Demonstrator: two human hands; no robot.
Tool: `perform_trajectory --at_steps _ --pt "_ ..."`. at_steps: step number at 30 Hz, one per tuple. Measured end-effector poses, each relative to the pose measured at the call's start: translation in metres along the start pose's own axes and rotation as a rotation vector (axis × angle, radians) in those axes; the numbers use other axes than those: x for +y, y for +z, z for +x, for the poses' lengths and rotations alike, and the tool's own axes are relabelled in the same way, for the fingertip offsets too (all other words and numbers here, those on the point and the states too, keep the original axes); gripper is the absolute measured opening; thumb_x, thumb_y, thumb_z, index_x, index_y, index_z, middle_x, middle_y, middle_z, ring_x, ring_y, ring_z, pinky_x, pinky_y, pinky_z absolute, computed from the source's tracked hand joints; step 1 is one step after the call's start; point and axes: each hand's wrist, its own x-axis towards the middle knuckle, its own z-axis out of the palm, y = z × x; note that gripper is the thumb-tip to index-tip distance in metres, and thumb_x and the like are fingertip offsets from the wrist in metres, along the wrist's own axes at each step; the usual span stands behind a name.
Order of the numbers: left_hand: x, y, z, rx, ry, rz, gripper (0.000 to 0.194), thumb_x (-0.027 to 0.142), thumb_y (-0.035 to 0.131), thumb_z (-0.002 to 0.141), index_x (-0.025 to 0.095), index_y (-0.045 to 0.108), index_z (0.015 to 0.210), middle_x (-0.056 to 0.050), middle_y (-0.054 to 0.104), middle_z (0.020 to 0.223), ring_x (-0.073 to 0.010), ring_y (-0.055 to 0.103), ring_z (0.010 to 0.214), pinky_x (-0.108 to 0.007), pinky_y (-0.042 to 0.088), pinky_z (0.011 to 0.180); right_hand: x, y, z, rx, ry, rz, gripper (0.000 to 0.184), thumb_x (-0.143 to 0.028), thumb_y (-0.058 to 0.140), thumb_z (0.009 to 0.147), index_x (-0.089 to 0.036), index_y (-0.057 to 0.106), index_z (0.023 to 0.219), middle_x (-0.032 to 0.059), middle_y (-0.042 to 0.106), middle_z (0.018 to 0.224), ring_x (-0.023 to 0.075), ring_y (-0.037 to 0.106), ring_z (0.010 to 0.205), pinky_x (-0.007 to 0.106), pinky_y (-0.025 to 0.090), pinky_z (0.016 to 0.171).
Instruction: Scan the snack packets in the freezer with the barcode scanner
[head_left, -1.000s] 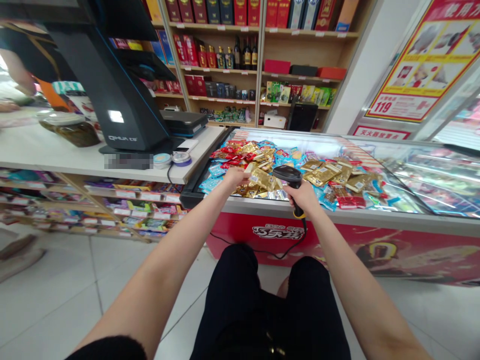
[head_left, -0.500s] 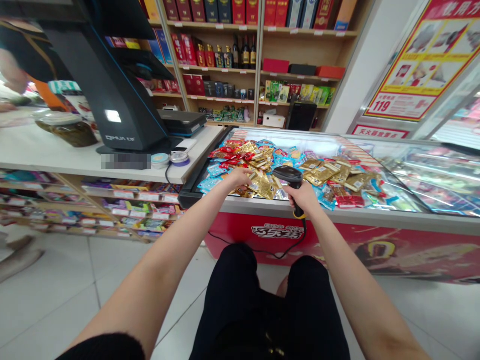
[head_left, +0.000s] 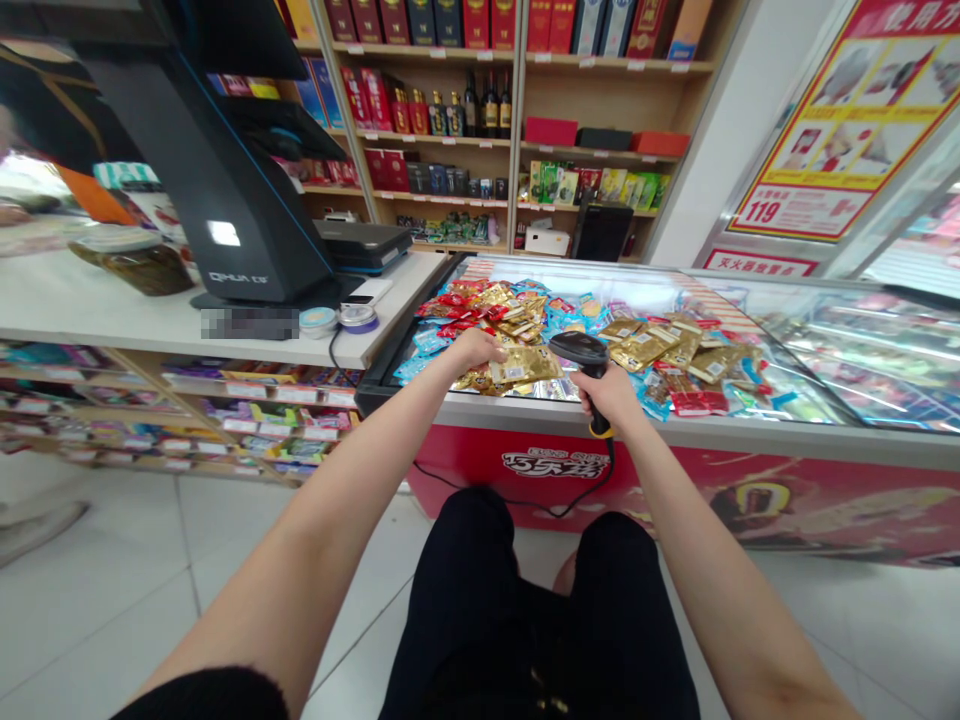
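**Gold sachet (head_left: 529,366) up off the heap, scanner (head_left: 577,350) just beside it**

The left hand (head_left: 476,350) is closed on one end of the gold sachet, pinching it just above the pile with its white label facing up. The right hand (head_left: 611,393) wraps fully round the scanner's handle, and the scanner's head sits just beside the sachet; whether they touch is hard to tell. A black cord (head_left: 600,490) drops from the scanner's base and loops away toward the counter. Below the hands lies the heap of packets (head_left: 645,350), gold, blue and red, inside the chest freezer (head_left: 750,432). Only this one sachet is up; the many others lie in the heap. Farther left stand the white counter (head_left: 150,325) and a black till (head_left: 232,200), and the shelves of boxed liquor (head_left: 442,100) rise at the back.
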Motion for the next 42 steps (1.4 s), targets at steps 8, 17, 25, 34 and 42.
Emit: perform_trajectory --at_steps 8,17,25,34,42 --pt "-0.006 0.004 0.003 0.311 0.211 -0.115 0.018 0.015 0.086 0.059 0.017 0.068 0.059 0.004 0.058 0.052 -0.0112 0.052 0.054 -0.023 0.042 0.059 0.0 0.003 -0.003 0.025 -0.097 -0.223 0.019 -0.03 0.071 0.075 -0.023 0.055 0.083 -0.0038 0.056 0.049 0.0169 0.055 0.04 0.026 0.045 0.044" --pt "0.002 0.013 0.003 0.331 0.15 -0.259 0.015 0.011 0.08 0.062 0.018 0.066 0.06 0.003 0.063 0.059 -0.0109 0.053 0.052 -0.024 0.044 0.059 -0.006 0.007 -0.008 0.022 -0.172 -0.367 0.02 -0.031 0.073 0.075 -0.021 0.065 0.09 0.0029 0.067 0.064 0.0236 0.071 0.067 0.027 0.049 0.057" --pt "0.002 0.014 0.009 0.371 0.162 -0.226 0.013 0.01 0.079 0.061 0.018 0.068 0.061 0.003 0.064 0.059 -0.0125 0.056 0.056 -0.024 0.048 0.064 -0.005 0.005 -0.006 0.008 -0.193 -0.349 0.018 -0.027 0.073 0.074 -0.021 0.065 0.089 0.0026 0.067 0.065 0.0235 0.071 0.069 0.026 0.049 0.058" --pt "0.004 0.019 0.009 0.346 0.194 -0.205 0.011 0.011 0.077 0.064 0.017 0.068 0.064 0.002 0.065 0.059 -0.0122 0.058 0.053 -0.023 0.047 0.061 -0.01 0.003 -0.007 0.005 -0.181 -0.39 0.013 -0.025 0.071 0.075 -0.02 0.067 0.086 0.0032 0.066 0.062 0.0246 0.072 0.069 0.026 0.049 0.059" --pt "0.006 0.032 0.014 0.312 0.179 -0.219 0.014 0.009 0.076 0.067 0.017 0.066 0.061 0.003 0.061 0.056 -0.012 0.056 0.053 -0.023 0.049 0.058 0.001 -0.007 0.001 -0.01 -0.083 -0.264 0.013 -0.027 0.071 0.074 -0.023 0.058 0.076 -0.0021 0.056 0.046 0.0184 0.058 0.042 0.026 0.045 0.046"
